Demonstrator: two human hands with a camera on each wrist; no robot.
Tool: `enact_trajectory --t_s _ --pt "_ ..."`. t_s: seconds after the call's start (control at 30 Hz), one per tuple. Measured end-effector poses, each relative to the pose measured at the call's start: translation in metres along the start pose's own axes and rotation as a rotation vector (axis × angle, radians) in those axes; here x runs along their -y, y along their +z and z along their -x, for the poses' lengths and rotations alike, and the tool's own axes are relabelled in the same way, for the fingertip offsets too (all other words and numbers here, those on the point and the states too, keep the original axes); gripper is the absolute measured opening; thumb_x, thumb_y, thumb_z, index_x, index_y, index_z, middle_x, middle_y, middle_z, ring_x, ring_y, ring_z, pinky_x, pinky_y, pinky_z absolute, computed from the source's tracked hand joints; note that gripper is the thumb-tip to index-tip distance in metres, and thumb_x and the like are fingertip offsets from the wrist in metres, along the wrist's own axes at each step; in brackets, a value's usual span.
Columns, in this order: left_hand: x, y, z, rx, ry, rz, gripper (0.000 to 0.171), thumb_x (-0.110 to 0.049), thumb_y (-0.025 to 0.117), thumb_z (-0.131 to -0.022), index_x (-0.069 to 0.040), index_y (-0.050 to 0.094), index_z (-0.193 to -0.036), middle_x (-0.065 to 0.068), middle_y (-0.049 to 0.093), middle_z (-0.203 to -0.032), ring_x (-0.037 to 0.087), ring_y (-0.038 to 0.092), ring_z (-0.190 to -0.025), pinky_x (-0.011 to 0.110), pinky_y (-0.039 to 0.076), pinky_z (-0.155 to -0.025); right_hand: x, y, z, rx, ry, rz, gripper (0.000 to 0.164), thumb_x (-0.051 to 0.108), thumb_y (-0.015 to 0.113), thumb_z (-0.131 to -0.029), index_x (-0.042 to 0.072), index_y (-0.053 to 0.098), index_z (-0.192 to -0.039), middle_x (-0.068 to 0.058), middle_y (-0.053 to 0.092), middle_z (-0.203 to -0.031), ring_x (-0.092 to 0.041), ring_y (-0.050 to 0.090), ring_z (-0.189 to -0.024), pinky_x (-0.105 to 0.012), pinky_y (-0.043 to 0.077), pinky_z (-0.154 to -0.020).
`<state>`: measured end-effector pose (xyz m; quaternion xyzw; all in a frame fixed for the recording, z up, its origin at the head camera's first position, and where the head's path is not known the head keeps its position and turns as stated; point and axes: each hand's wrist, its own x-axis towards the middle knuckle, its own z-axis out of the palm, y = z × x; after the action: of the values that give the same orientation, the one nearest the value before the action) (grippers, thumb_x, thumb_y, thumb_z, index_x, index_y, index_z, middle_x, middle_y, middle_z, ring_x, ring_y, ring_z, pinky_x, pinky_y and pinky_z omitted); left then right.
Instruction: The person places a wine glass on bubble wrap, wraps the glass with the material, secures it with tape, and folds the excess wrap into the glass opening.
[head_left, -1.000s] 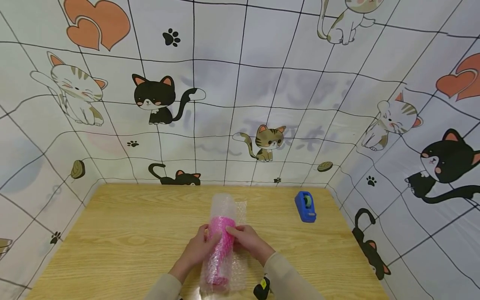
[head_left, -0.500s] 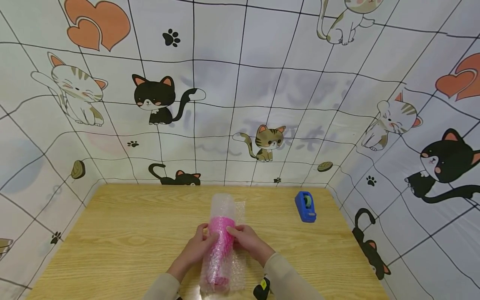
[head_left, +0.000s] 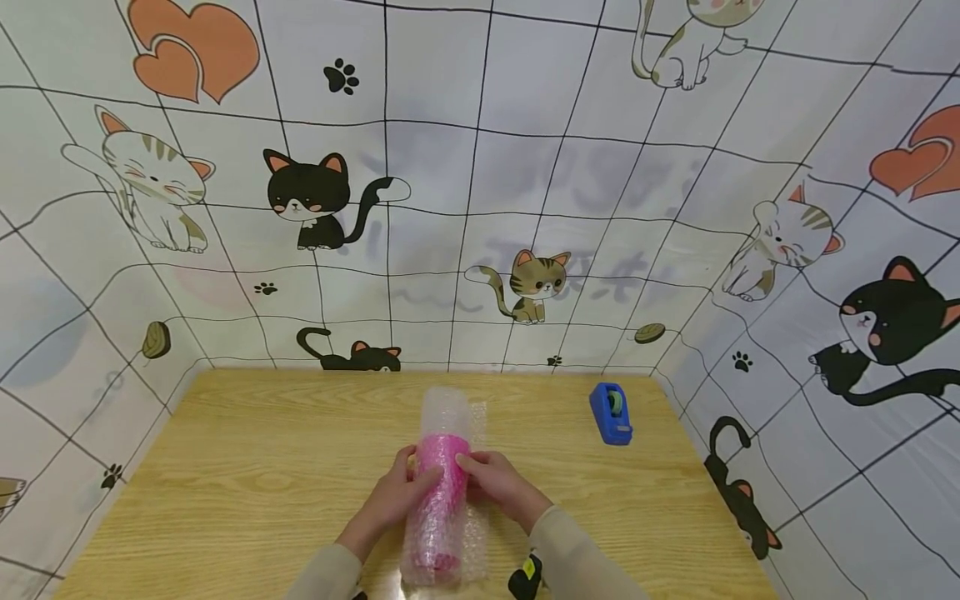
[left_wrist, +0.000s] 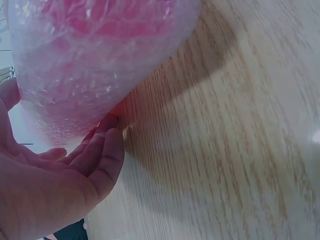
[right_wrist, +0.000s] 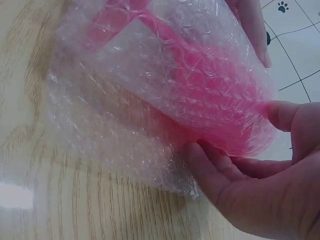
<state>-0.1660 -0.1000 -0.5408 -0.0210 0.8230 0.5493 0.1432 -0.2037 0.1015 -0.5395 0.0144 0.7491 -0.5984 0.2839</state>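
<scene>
A pink cylinder-like thing (head_left: 446,454) lies lengthwise on the table, rolled in clear bubble wrap (head_left: 446,410); what it is cannot be made out through the layers. The left hand (head_left: 396,493) grips the roll from the left, its thumb on top and fingertips low by the tabletop in the left wrist view. On the opposite side the right hand (head_left: 502,485) holds it, thumb against the pink part and fingers tucked beneath the roll's edge. A loose flap (right_wrist: 120,145) of the wrap spreads flat over the wood on the right side.
A blue tape dispenser (head_left: 612,414) stands at the back right of the wooden table (head_left: 277,467). Cat-printed white sheets (head_left: 435,183) close off the back and both sides. A black and yellow device (head_left: 527,575) sits by the right sleeve.
The loose flap's right edge has drawn slightly left toward the roll, so less of it shows. Both hands keep their hold in nearly the same place.
</scene>
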Motion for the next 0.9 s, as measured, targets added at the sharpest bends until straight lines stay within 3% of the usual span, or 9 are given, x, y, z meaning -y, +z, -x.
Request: enact_trajectory --t_s 0.17,0.33,0.6,0.9 --pt "-0.0028 0.0025 -0.0012 -0.004 -0.003 -0.002 0.085 -0.053 0.062 -0.089 -0.004 0.026 -0.148 0.022 0.062 -0.119 0.029 0.065 -0.100 0.048 0.056 -0.083 0.0002 0.0001 0.0033 -0.026 0.010 0.006 0.066 0.046 0.057 -0.096 -0.002 0.043 -0.138 -0.012 0.067 -0.114 -0.020 0.066 -0.097 -0.042 0.057 -0.087" --pt "-0.0057 0.0069 -0.0024 0.001 0.020 0.042 0.083 -0.047 0.065 -0.090 -0.002 0.024 -0.148 0.026 0.063 -0.118 0.027 0.067 -0.094 0.042 0.057 -0.077 0.0022 -0.0013 0.0043 -0.035 0.001 0.007 0.062 0.040 0.055 -0.098 -0.006 0.041 -0.138 -0.016 0.066 -0.114 -0.022 0.067 -0.097 -0.042 0.057 -0.085" --pt "-0.0057 0.0099 -0.0043 -0.001 0.021 0.028 0.083 -0.047 0.065 -0.090 -0.004 0.024 -0.147 0.026 0.062 -0.119 0.027 0.067 -0.094 0.042 0.057 -0.075 0.0037 -0.0032 0.0018 -0.022 0.025 0.056 0.072 0.058 0.056 -0.091 0.000 0.052 -0.133 -0.010 0.069 -0.113 -0.023 0.066 -0.097 -0.047 0.055 -0.090" --pt "-0.0050 0.0102 -0.0033 0.004 0.023 0.039 0.083 -0.047 0.063 -0.090 -0.004 0.023 -0.149 0.027 0.061 -0.122 0.028 0.068 -0.095 0.042 0.058 -0.077 0.0034 -0.0014 0.0021 -0.043 0.037 0.059 0.077 0.062 0.059 -0.087 0.000 0.052 -0.132 -0.008 0.069 -0.112 -0.020 0.067 -0.095 -0.045 0.055 -0.092"
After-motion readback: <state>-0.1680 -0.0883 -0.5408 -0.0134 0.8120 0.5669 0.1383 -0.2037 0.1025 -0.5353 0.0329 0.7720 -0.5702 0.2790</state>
